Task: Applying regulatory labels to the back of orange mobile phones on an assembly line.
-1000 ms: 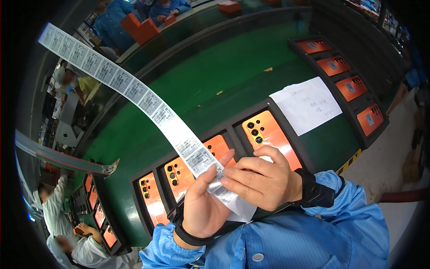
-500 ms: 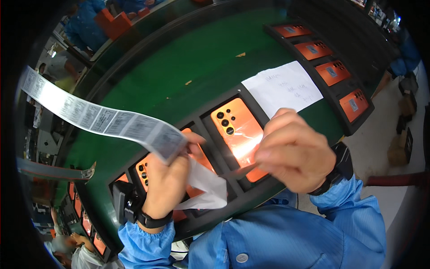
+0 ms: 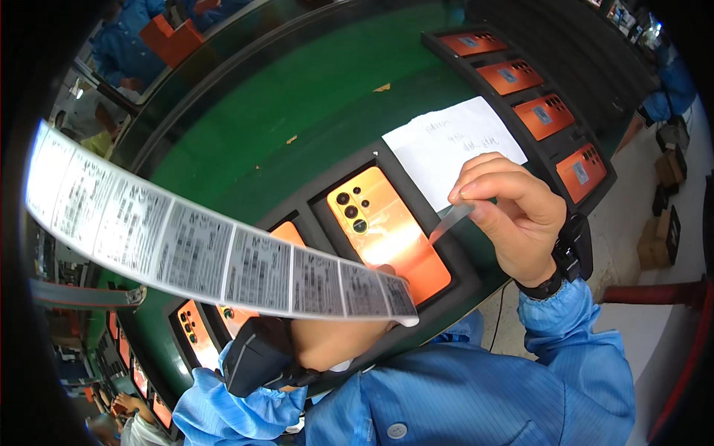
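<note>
A long strip of printed labels curves in from the left and ends over the nearest phone. Behind its near end is my left hand, closed on the strip; most of its fingers are hidden, with one tip showing over the phone's lower edge. My right hand is raised on the right, thumb and fingers pinching a small translucent film piece. The film's lower tip hangs by the right edge of the orange phone. This phone lies camera side up in a slot of the dark tray.
Other orange phones sit in the tray's left slots. A handwritten white paper lies beyond the tray. At the far right, a second dark tray carries several labelled phones. The green work surface stretches behind. People in blue work across it.
My left hand has moved right, bringing the label strip across the phone. My right hand has risen slightly away from the phone, with the film piece now plainly visible in its pinch.
</note>
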The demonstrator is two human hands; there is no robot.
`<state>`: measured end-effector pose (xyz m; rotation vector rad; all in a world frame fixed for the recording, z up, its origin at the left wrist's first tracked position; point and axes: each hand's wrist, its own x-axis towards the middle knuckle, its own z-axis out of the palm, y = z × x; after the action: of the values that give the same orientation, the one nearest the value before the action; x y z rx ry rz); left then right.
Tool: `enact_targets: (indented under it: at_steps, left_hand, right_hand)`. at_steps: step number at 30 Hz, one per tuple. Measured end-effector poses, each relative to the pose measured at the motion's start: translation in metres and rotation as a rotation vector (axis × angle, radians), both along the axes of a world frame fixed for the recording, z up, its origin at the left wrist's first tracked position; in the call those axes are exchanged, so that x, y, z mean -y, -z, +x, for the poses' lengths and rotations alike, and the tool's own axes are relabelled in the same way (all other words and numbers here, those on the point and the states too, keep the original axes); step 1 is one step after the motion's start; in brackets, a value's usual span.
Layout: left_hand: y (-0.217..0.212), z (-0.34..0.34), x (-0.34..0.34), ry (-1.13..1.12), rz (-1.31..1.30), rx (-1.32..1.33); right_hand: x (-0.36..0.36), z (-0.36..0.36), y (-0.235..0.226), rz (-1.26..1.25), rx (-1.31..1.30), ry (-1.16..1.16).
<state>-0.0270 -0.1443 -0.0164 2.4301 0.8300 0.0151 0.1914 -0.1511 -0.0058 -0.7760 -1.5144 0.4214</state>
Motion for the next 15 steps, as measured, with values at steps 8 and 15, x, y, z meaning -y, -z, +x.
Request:
enact_targets:
  at_steps: [8,15]
  left_hand:
    - [0.016,0.009,0.004,0.215,0.649,0.130]
    - [0.000,0.011,0.014,0.391,0.609,-0.154]
  right_hand:
    - [-0.010,0.008,0.017,-0.118,-0.038,-0.075]
    - [-0.017,0.007,0.022,-0.241,-0.059,-0.125]
